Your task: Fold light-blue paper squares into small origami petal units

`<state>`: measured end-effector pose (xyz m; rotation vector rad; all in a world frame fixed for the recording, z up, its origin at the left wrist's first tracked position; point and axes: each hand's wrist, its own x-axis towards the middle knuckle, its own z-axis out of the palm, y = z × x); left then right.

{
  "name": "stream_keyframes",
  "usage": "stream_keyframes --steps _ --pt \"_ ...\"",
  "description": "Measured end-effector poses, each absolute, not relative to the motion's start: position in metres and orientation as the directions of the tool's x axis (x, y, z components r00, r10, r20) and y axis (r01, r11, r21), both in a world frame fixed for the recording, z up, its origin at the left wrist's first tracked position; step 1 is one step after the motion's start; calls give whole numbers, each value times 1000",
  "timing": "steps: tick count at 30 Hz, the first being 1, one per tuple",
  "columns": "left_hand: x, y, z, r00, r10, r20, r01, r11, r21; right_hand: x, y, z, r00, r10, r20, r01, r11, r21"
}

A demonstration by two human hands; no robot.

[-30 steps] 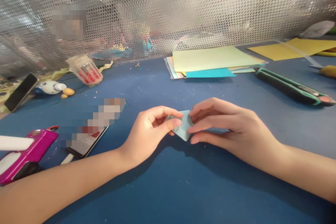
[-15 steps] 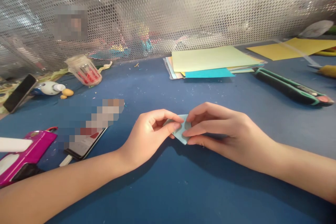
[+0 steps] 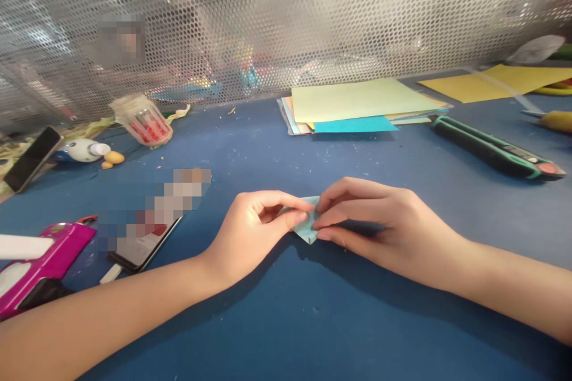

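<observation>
A small folded piece of light blue paper [image 3: 307,230] is held between both hands, just above the blue tabletop [image 3: 286,321]. My left hand [image 3: 259,226] pinches its left side between thumb and index finger. From the right, my right hand [image 3: 379,217] grips the other edge with thumb and fingertips. The paper's lower corner points down toward me, and much of its outline is hidden behind the fingers.
Beyond the hands lies a stack of coloured paper [image 3: 357,101], with a yellow sheet [image 3: 496,82] farther right. A green-black utility knife [image 3: 496,146] rests at right. On the left are a phone [image 3: 143,244], a magenta tool [image 3: 58,256] and a jar [image 3: 145,122]. Perforated metal [image 3: 286,24] stands behind.
The paper's lower corner has shifted slightly left and tilted. My right fingers have moved a little along its edge, while my left hand keeps nearly the same pinch.
</observation>
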<state>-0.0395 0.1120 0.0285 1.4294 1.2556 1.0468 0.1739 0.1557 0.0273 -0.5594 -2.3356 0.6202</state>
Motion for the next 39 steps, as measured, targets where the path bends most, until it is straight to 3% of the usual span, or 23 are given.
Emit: stream_keyframes --steps 6,15,20,30,39 --pt "-40 112 27 105 994 -18 156 1 988 172 155 28 -631 575 522 298 800 -521" --pt "-39 111 28 96 995 -30 64 24 998 170 150 32 -605 766 216 296 469 -832" --pt "-37 111 27 116 993 -22 97 11 995 167 145 31 -584 808 82 293 304 -907" --pt "-37 110 29 128 990 50 220 -78 972 163 140 31 -531 833 157 266 339 -903" --pt "-38 109 27 118 993 -10 229 -17 973 165 141 28 -517 829 212 250 383 -889"
